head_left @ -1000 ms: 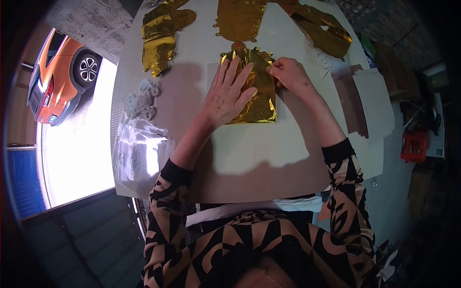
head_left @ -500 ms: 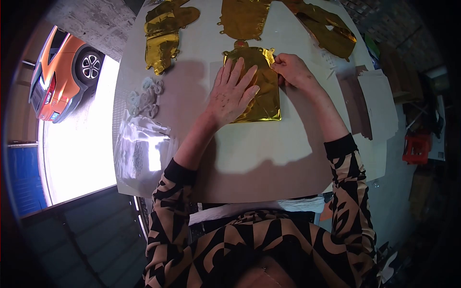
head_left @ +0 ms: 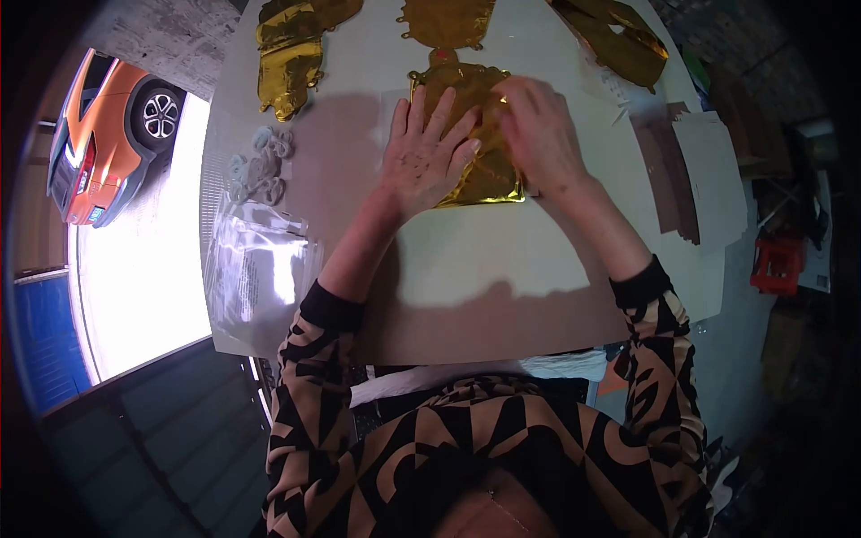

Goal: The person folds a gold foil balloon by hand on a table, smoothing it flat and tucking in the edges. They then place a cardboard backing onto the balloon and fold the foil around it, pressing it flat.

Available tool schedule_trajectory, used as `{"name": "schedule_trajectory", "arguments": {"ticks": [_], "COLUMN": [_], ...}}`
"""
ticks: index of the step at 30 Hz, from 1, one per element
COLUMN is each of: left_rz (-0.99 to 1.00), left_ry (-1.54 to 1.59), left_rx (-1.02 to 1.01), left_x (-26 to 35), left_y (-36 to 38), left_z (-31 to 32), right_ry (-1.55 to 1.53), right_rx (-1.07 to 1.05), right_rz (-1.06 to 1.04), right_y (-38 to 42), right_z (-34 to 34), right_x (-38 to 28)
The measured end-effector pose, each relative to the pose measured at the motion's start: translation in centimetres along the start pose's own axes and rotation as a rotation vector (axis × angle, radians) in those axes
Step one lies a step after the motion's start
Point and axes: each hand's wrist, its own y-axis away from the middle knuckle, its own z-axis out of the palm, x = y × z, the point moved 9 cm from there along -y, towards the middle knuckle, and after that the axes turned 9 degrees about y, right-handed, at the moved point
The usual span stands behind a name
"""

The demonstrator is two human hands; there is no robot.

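A flat gold foil balloon (head_left: 491, 173) lies on the pale table (head_left: 484, 260) in front of me, with small tabs along its upper edge and a reddish spot on its neck. Palm down with fingers spread, my left hand (head_left: 420, 166) rests on the balloon's left half. My right hand (head_left: 543, 134) is over the balloon's right side, its curled fingers blurred by motion. Just beyond lies another gold foil piece (head_left: 446, 22).
More gold foil pieces lie at the far left (head_left: 291, 72) and far right (head_left: 632, 40). Coiled whitish bands (head_left: 260, 166) sit above a clear plastic bag (head_left: 260, 264) on the left. Stacked sheets (head_left: 708, 170) lie along the right edge, with a red crate (head_left: 777, 266) beyond.
My right hand has left its pinch at the balloon's upper right corner and turned over the right side. My left hand stays flat on the foil. The whole view has shifted slightly.
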Motion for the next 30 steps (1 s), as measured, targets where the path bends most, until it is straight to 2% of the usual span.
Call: {"name": "schedule_trajectory", "arguments": {"ticks": [2,6,9,12,15,19,25,30], "left_rz": [0.019,0.026,0.015,-0.086,-0.100,-0.044,0.111,0.176], "left_ry": [-0.030,0.022,0.024,0.293,0.448,0.452,0.245,-0.045], "left_rx": [-0.003,0.022,0.006,-0.032,0.072,0.061,-0.033,0.051], "left_x": [-0.4,-0.2,-0.4,-1.4,-3.2,-3.5,-1.1,-1.6], "left_y": [0.1,0.1,0.1,-0.5,-0.6,-0.7,-2.3,-3.1], "left_z": [0.3,0.0,0.2,-0.7,-4.0,-5.8,-1.2,0.1], "right_ry": [0.034,0.180,0.196,0.198,0.198,0.202,0.217,0.190], "right_rx": [-0.059,-0.398,-0.406,-0.442,-0.436,-0.430,-0.440,-0.429], "right_rz": [-0.130,-0.160,-0.126,-0.102,-0.093,-0.093,-0.101,-0.099], "right_y": [2.1,6.2,6.4,6.3,6.3,6.3,6.4,6.3], "right_z": [0.0,3.5,3.6,3.6,3.9,3.8,3.9,3.9], "right_x": [-2.8,-3.3,-3.1,-3.0,-2.9,-2.9,-2.8,-3.1]}}
